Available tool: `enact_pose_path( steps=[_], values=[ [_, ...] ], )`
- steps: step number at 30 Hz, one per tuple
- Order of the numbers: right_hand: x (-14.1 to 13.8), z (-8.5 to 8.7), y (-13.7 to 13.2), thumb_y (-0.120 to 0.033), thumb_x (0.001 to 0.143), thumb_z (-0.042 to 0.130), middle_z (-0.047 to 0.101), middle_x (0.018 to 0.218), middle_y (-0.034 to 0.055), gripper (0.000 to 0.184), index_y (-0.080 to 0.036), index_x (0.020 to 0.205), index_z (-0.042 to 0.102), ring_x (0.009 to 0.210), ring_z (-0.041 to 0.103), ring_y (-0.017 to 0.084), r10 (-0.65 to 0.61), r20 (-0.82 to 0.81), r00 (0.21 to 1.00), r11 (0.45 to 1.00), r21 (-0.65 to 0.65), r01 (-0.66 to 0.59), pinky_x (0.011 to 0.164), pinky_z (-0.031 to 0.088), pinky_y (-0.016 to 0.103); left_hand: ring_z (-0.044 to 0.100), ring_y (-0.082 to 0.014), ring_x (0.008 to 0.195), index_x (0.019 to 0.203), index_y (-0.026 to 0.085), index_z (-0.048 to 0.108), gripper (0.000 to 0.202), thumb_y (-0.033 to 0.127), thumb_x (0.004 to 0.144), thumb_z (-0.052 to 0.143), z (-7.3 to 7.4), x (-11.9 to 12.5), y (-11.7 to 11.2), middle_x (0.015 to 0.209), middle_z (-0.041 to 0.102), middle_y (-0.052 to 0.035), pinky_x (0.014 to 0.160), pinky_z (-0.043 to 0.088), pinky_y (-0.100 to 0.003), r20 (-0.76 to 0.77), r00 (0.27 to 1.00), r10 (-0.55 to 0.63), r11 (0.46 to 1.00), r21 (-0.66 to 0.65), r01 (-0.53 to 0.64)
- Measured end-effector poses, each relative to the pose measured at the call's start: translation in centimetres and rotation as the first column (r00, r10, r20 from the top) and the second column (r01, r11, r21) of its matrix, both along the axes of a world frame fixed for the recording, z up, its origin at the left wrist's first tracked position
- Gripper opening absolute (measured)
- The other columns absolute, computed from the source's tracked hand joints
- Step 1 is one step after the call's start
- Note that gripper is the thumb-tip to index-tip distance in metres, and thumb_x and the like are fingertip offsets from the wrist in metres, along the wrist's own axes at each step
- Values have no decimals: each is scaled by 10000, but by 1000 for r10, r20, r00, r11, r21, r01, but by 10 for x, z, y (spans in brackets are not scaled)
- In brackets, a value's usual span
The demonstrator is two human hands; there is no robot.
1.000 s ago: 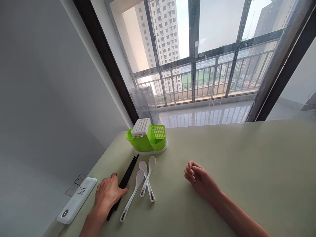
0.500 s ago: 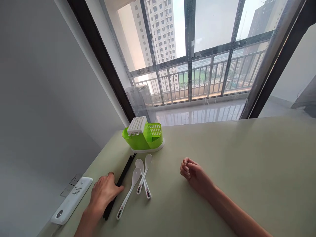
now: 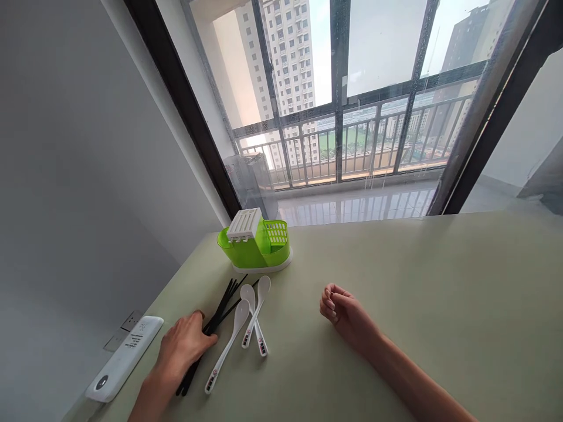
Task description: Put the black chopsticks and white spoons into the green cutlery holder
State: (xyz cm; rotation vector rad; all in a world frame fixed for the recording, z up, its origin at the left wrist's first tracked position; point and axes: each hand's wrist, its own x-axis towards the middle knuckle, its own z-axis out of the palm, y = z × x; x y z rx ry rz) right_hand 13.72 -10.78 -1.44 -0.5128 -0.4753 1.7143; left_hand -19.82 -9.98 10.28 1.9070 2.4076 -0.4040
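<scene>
My left hand (image 3: 182,349) lies over a bundle of black chopsticks (image 3: 224,305) on the pale green table (image 3: 417,305), fingers curled around their near part. The far ends of the chopsticks fan apart toward a green cutlery holder (image 3: 254,247) with a white slotted insert. Three white spoons (image 3: 246,319) lie just right of the chopsticks, two of them crossed. My right hand (image 3: 343,310) rests on the table to the right of the spoons, fingers curled into a loose fist with nothing in it.
A white remote-like device (image 3: 124,358) lies at the table's left edge, beside wall sockets (image 3: 127,323). A large window with a black frame (image 3: 185,105) stands behind the table. The grey wall closes in on the left.
The chopsticks under my left hand have spread from a tight bundle into a fan at their far ends. My right hand has stayed put.
</scene>
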Motion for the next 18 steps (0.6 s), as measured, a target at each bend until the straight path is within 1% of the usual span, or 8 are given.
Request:
enact_pose_path(
  steps=[6,9,11,13,15,18],
  values=[
    [2,1,-1,-153,702,759,490,608,-42,134,-188,676,633,534,357,87,9,-1,1000,1000,-3,-9,526,248,250,702,-345,942,1020,159,657,261,233,781,584,-1,3,0,964,745,-139,652,433,-344,-60,998,-24,1000,-2,24],
    [2,1,-1,-167,712,770,488,608,-43,140,-187,680,635,535,356,86,8,-3,1000,1000,-4,-8,529,254,250,699,-331,955,1054,173,634,269,236,801,567,-1,2,-1,1006,746,-128,655,434,-341,-30,999,-23,1000,3,23],
    [1,1,-1,-174,712,776,487,608,-44,141,-187,684,638,536,358,86,5,-2,1000,1000,-5,-5,531,258,250,700,-320,968,1047,190,622,239,250,829,543,-3,0,-3,1043,744,-116,663,436,-337,-8,1000,-22,1000,5,22],
    [1,0,-1,-182,709,781,484,605,-45,145,-188,683,638,535,356,87,3,1,1000,1000,-5,-3,531,258,251,700,-320,993,1029,198,613,207,259,869,498,-6,-1,-6,1089,736,-114,679,448,-343,-13,1000,-23,1000,7,24],
    [1,0,0,-184,706,783,485,603,-44,148,-190,681,638,537,356,90,3,7,1000,1000,-5,-3,532,260,255,697,-329,1032,1036,191,605,218,256,913,436,-11,-4,-10,1149,718,-129,705,465,-360,-33,999,-24,1000,6,24],
    [1,-1,0,-176,702,777,491,605,-40,139,-192,680,641,542,356,94,4,15,1000,1000,-5,-3,536,266,258,691,-334,1083,1146,155,571,306,230,968,333,-20,-10,-16,1251,677,-165,758,488,-388,-32,999,-43,999,12,43]
  ],
)
